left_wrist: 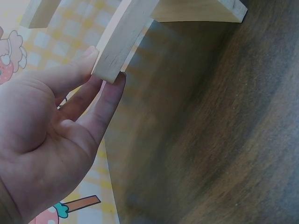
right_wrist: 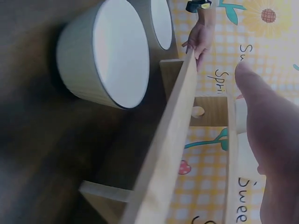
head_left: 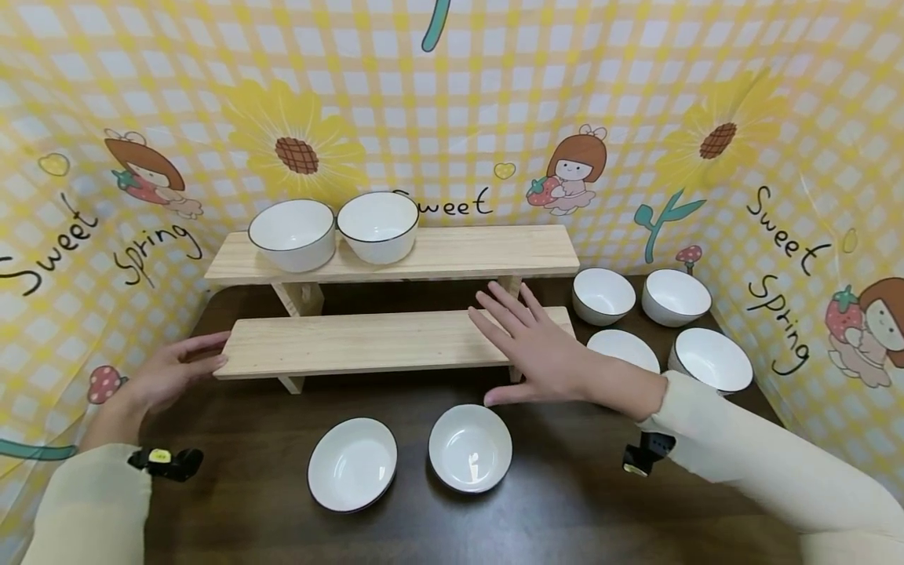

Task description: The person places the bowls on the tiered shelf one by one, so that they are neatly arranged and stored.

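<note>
A two-tier wooden shelf stands on the dark table, with a lower board in front of a higher upper board. My left hand pinches the lower board's left end; in the left wrist view the thumb and fingers of that hand lie on either side of the board's end. Over the lower board's right part, my right hand is spread with straight fingers and holds nothing. Two white dark-rimmed bowls, one at left and one beside it, sit on the upper board.
Two more white bowls, a left one and a right one, stand on the table before the shelf. Several others, including a far-right bowl, are grouped right of it, partly behind my right forearm. Checked cloth surrounds the table.
</note>
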`<state>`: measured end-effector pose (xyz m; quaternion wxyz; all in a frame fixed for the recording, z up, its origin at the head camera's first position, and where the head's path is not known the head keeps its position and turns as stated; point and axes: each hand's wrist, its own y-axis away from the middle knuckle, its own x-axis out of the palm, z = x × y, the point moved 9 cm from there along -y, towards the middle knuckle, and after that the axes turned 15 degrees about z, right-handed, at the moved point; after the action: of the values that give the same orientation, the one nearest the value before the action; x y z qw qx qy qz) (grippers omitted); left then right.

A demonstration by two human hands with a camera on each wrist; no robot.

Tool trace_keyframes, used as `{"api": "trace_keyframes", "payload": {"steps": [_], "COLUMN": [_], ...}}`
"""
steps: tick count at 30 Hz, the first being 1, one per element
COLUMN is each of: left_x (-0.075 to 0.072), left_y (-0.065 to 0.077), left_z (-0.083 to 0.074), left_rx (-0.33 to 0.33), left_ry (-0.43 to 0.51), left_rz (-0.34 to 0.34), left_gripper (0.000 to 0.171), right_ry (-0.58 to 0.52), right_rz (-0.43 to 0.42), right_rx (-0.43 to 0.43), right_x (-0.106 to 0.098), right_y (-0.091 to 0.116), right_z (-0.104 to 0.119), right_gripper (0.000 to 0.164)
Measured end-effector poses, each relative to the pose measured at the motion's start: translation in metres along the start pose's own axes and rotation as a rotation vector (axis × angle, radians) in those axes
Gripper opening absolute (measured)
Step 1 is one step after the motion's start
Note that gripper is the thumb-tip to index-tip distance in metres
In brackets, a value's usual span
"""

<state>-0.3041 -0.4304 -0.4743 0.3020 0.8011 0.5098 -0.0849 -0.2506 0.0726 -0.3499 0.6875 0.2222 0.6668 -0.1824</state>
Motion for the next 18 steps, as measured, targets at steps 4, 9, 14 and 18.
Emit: {"api": "trace_keyframes", "payload": {"steps": [4,9,14,18], "left_x": [0.000,0.000,0.001,0.001], "left_y": [0.000,0.000,0.000,0.001], "left_z": [-0.002,-0.002,-0.001,-0.001], "left_rx": [-0.005,-0.009,-0.012,-0.019], "left_ry": [0.006,0.013,0.015,0.014], "left_rz": [0.001,-0.006,-0.007,-0.008], "left_gripper": [0.076,0.076,0.077,0.078], "right_ry": [-0.056,-0.107,-0.171,-0.233], "right_rz": [-0.021,-0.026,-0.017,-0.017], "right_rx": [-0.028,-0.044,-0.071,-0.104], "right_x": [0.010,0.027,0.045,0.056], "right_y": [0.011,0.023,0.032,0.038], "right_z": [0.003,0.006,0.008,0.010], "right_gripper": [0.114,0.112,0.112,0.116]}}
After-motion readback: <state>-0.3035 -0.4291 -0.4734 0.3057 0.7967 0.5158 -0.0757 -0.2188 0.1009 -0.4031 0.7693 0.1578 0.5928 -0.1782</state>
